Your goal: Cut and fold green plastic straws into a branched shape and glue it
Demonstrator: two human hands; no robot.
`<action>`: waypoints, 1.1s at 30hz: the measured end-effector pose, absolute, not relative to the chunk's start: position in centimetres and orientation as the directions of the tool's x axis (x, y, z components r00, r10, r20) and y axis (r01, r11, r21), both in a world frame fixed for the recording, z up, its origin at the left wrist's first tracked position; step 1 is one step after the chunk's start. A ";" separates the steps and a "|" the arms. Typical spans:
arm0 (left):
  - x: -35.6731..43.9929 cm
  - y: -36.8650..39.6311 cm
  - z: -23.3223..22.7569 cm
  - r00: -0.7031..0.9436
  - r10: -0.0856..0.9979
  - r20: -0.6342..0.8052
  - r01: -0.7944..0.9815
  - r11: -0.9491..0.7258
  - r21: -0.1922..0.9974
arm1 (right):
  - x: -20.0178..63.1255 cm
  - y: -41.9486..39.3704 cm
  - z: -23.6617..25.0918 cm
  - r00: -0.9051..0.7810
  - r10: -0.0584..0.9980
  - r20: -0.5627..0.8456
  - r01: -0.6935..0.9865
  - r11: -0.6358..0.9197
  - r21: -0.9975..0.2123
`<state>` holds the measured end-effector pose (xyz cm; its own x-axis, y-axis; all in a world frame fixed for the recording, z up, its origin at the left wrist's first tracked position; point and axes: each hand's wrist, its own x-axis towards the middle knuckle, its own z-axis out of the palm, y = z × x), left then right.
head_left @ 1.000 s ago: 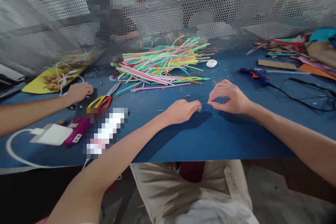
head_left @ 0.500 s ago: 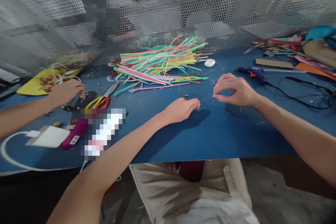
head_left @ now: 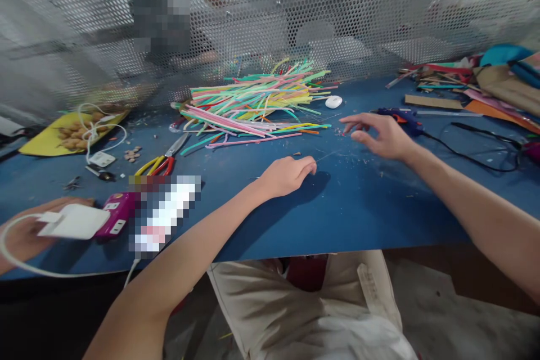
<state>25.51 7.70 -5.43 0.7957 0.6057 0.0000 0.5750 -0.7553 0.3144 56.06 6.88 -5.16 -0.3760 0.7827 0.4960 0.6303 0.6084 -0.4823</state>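
Note:
Over the blue table (head_left: pixel 270 219), my left hand (head_left: pixel 289 175) is closed, thumb against curled fingers, gripping one end of a thin pale strand (head_left: pixel 328 155). The strand runs up to the right; whether it is thread or fine wire I cannot tell. My right hand (head_left: pixel 382 135) hovers to its right with fingers apart and nothing visible between them. Just behind that hand lies a blue glue gun (head_left: pixel 399 116), partly covered by it. Beyond both hands spreads a heap of long thin coloured sticks (head_left: pixel 257 101).
A co-worker's hand (head_left: pixel 46 236) is at the left, behind a white charger (head_left: pixel 80 221) in a purple power strip (head_left: pixel 120 211). Nearby are red-and-yellow-handled cutters (head_left: pixel 162 163) and a blurred-out bright device (head_left: pixel 169 214). A white oval case (head_left: pixel 333 102) stands behind; scraps (head_left: pixel 447 76) fill the right. Perforated metal (head_left: pixel 253 17) closes the back.
My right hand has let go of the strand, opened its fingers and risen slightly. My left hand keeps its grip. The co-worker's hand has moved from the small pieces toward the charger.

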 end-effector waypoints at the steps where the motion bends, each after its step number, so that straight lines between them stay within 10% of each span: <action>1: 25.6 7.6 -5.4 0.789 0.615 -0.003 0.589 -0.754 0.289 | 55.0 6.6 -5.4 -0.397 0.768 0.502 0.597 0.632 -0.495; 11: 25.8 7.3 -5.8 0.793 0.607 -0.043 0.608 -0.785 0.118 | 50.8 4.8 -5.7 -0.693 0.541 0.476 0.586 0.808 -0.065; 33: 25.9 7.6 -5.9 0.759 0.651 -0.003 0.647 -0.754 0.115 | 51.9 6.2 -6.2 -0.638 0.599 0.484 0.589 0.785 -0.195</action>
